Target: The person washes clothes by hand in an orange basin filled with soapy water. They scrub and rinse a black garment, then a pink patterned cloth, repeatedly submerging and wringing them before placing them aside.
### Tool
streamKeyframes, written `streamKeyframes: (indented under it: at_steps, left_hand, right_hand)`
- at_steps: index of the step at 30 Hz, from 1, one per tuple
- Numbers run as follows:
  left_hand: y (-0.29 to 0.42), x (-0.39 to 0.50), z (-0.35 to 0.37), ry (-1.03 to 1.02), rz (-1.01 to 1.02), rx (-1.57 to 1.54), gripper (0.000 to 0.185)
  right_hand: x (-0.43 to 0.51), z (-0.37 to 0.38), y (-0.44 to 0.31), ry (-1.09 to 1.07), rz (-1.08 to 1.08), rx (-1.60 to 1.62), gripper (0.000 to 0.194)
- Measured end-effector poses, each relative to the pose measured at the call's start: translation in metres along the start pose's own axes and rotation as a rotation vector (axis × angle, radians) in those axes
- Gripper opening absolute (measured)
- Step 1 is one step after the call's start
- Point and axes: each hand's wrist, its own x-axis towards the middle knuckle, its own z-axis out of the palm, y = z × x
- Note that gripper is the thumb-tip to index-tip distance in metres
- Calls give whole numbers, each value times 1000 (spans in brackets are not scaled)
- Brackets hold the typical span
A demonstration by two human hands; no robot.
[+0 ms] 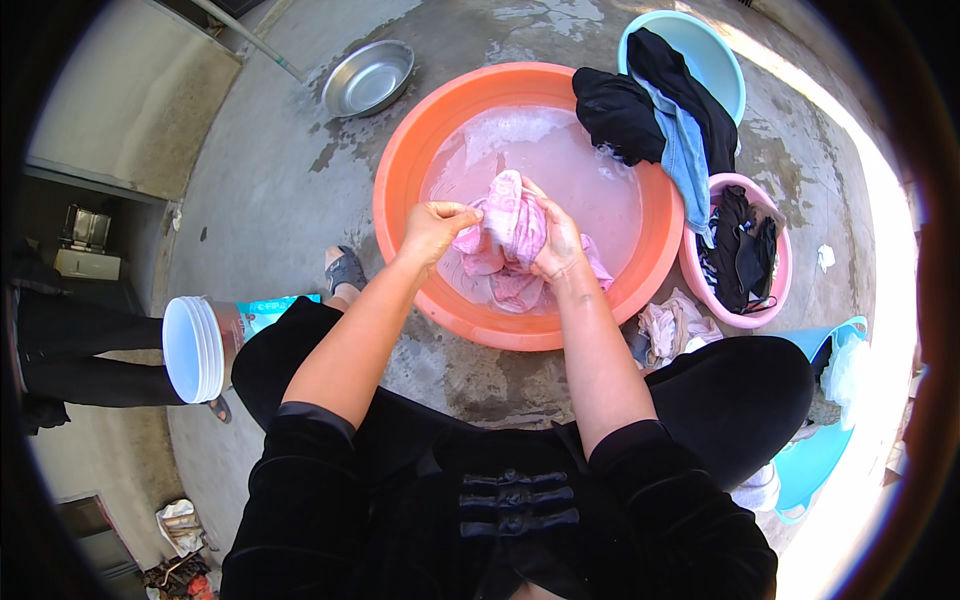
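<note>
A wet pink patterned cloth (517, 232) is bunched up over a large orange plastic basin (405, 262). My left hand (439, 229) pinches its edge between thumb and fingers. On the cloth's other side, my right hand (556, 238) holds it in the palm, some fingers hidden behind the fabric. The lower folds hang down into cloudy, soapy water (600, 195). Black garments (615, 112) and a light blue denim piece (681, 139) lie over the basin's upper right rim.
A metal bowl (369, 78), a light blue basin (705, 52) and a pink basin of dark clothes (780, 277) surround the orange one. Crumpled pale cloths (675, 326) lie beside my knee. A white bucket (193, 349) stands left; another person's dark-trousered legs (97, 352) are beyond it.
</note>
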Motion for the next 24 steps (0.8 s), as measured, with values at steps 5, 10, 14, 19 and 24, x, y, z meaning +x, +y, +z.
streamKeyframes:
  at_steps: [5, 10, 14, 19, 24]
  left_hand:
    - [4, 9, -17, 89, 40, 11, 15]
    - [15, 32, -57, 210, 94, 96, 16]
    - [25, 68, -105, 401, 98, 161, 19]
    - [30, 117, -186, 656, 135, 506, 20]
    - [24, 156, -242, 831, 120, 848, 22]
  right_hand:
    - [-3, -14, -6, 153, 6, 38, 50]
    - [5, -52, -8, 273, -66, 39, 50]
    - [13, -70, -6, 300, -58, 45, 47]
    - [15, -73, -3, 304, -36, -4, 48]
    - [25, -86, -4, 329, -41, -81, 52]
